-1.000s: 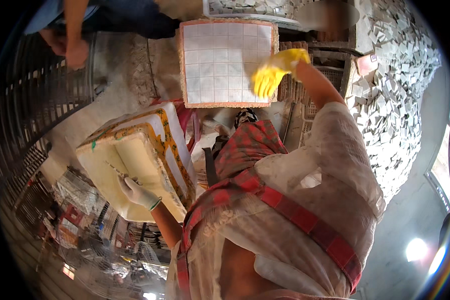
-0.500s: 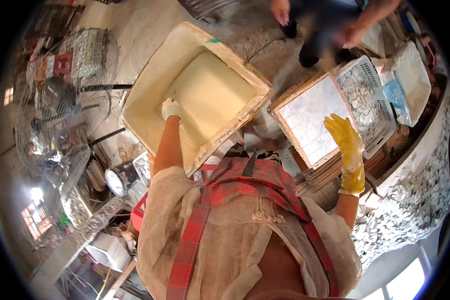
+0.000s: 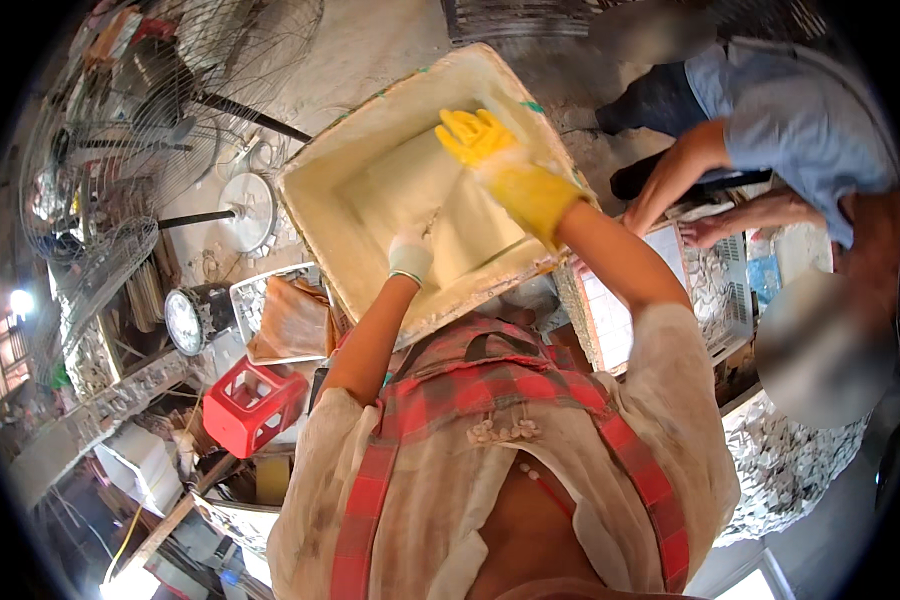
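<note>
A large cream-coloured tub (image 3: 320,205) with pale liquid in it stands in front of me. My left hand (image 3: 412,254), in a pale glove, is closed inside the near side of the tub. A thin dark tip shows at its fingers, too small to name. Above the tub's far right part is my right hand (image 3: 500,150), in a yellow rubber glove with pale smears. Its fingers are spread with nothing in them. Partly hidden behind my right forearm, a board of white square tiles (image 3: 610,315) lies to the right of the tub.
At the right a co-worker (image 3: 800,140) bends over the tile board, hands at its far edge. Beside it is a white crate of broken pieces (image 3: 710,290). A wire fan (image 3: 140,100), a round dial scale (image 3: 183,320) and a red plastic stool (image 3: 255,405) stand at left.
My right hand has swung left from over the tiles to above the tub. My left hand remains inside the tub. The co-worker has leaned in and put hands to the tile board.
</note>
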Tool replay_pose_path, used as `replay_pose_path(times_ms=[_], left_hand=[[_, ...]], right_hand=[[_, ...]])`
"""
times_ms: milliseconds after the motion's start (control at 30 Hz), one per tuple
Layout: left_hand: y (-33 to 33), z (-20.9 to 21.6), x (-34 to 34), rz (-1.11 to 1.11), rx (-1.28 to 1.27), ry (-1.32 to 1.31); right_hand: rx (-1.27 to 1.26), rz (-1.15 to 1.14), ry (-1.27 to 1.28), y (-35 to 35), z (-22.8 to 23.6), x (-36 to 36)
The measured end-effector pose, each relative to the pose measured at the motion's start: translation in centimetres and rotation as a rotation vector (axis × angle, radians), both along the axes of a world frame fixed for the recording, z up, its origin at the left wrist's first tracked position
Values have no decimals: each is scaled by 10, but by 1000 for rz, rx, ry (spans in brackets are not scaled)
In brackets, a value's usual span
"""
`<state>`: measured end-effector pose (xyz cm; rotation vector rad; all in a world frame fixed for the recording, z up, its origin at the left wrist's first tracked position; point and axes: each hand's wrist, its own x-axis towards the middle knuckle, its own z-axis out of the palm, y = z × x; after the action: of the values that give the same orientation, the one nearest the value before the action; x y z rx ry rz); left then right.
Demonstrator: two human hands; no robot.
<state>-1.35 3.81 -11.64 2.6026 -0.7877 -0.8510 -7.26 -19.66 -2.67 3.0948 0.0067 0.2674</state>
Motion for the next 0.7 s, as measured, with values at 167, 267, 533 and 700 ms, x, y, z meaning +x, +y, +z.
replay_pose_path(times_ms=[167, 267, 533, 700], left_hand=[[7, 14, -10, -147, 42, -81], [14, 23, -7, -242, 110, -100], [31, 54, 4, -283, 111, -212], [56, 68, 6, -231, -148, -245]], right_hand=[[-107, 207, 495, 12, -58, 73], [-121, 280, 811, 20, -51, 90], [-63, 37, 788, 31, -88, 85], [74, -73, 601, 40, -105, 90]])
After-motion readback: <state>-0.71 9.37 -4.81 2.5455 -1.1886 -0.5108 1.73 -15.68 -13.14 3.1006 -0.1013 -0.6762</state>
